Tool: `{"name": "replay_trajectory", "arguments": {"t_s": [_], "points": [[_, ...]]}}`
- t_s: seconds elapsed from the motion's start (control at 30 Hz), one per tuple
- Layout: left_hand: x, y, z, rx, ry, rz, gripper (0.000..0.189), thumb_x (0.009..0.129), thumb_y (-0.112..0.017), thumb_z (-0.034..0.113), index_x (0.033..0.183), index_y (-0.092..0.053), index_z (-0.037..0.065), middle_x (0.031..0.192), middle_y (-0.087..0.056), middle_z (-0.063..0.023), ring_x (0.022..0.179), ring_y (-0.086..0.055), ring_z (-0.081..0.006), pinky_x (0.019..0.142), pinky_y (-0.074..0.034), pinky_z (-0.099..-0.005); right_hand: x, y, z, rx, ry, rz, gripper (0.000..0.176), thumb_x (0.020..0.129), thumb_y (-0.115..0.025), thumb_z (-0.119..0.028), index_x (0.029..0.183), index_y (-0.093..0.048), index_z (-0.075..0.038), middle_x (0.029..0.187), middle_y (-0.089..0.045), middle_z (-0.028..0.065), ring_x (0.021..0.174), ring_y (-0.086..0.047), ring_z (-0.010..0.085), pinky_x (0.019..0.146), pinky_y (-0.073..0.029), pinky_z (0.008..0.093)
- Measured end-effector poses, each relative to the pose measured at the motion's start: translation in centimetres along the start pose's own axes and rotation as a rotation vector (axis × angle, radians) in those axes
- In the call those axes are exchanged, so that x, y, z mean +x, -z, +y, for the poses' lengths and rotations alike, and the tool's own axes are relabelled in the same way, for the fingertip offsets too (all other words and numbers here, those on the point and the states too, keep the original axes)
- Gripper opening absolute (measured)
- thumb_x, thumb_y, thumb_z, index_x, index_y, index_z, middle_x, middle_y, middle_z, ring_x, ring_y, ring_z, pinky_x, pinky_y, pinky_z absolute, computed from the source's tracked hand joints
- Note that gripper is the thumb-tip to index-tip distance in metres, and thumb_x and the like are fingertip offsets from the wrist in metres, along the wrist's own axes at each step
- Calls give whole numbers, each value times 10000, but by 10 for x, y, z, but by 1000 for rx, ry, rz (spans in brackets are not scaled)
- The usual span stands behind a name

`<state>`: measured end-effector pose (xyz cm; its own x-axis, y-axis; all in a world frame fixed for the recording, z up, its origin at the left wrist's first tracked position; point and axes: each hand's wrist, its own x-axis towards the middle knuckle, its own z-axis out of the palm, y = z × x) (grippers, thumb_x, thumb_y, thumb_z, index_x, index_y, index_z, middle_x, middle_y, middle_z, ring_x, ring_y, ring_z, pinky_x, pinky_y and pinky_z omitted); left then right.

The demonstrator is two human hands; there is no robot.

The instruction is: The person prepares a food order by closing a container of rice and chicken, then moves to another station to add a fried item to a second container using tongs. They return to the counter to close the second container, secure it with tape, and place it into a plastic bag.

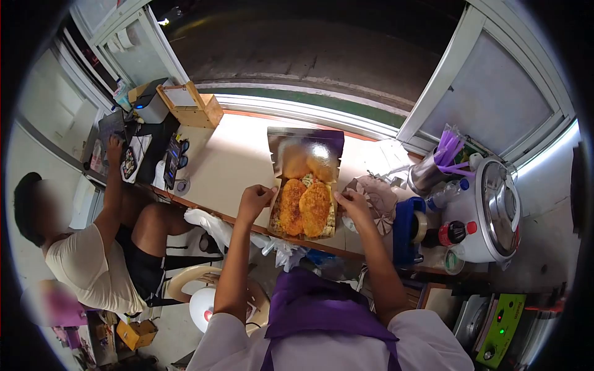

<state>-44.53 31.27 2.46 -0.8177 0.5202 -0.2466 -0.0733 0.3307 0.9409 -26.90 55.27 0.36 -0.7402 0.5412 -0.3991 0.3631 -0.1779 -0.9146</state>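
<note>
An open takeaway box stands on the white counter in front of me, its shiny lid raised at the far side. Two golden breaded cutlets fill it side by side, with pale shredded food showing around them. My left hand pinches the box's left side near the hinge. On the opposite side, my right hand grips the right edge between thumb and fingers. Just beyond the right hand lies crumpled brownish paper or plastic.
Right of the box stand a metal cup of purple straws, a blue tape dispenser, a cola bottle and a large rice cooker. A seated person works at the left. A wooden stand is by the window.
</note>
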Motion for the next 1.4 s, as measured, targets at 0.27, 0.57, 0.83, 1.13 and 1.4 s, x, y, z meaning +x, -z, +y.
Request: {"name": "replay_trajectory", "arguments": {"t_s": [0.27,0.57,0.83,1.13,1.4], "points": [[-6,12,-7,-15,-48,-106,319,857,-702,281,810,-623,-25,683,-602,-25,596,-541,-85,556,-463,-257,-28,-1,-17,-43,37,52,336,813,-731,-281,876,-622,31,719,-604,57,633,-566,122,530,-436,267],[-12,17,-15,11,-77,-190,298,857,-700,226,918,-607,-50,768,-638,-72,693,-596,-125,641,-505,-259,-49,-3,-14,-206,75,63,329,815,-718,-252,995,-647,13,852,-642,54,734,-600,120,675,-505,275],[-33,15,-6,132,-115,-248,429,834,-706,158,1174,-537,-42,974,-605,-98,906,-617,-199,746,-522,-301,-66,-9,-4,-216,117,2,539,788,-742,-265,1207,-544,9,1022,-612,97,890,-595,169,740,-504,298],[-22,29,3,-33,-249,-412,688,830,-683,43,1422,-333,77,1253,-446,-124,1019,-558,-213,849,-505,-342,-57,4,-10,-61,252,-105,630,841,-663,-192,1401,-390,-99,1200,-520,115,936,-523,147,794,-449,296],[39,20,-27,-129,-348,-458,342,880,-559,-48,1193,-556,89,1212,-422,-38,1044,-479,-159,889,-443,-267,7,-10,15,324,477,-113,274,895,-518,-65,1162,-578,-81,1046,-487,31,890,-492,99,802,-419,242]]}}
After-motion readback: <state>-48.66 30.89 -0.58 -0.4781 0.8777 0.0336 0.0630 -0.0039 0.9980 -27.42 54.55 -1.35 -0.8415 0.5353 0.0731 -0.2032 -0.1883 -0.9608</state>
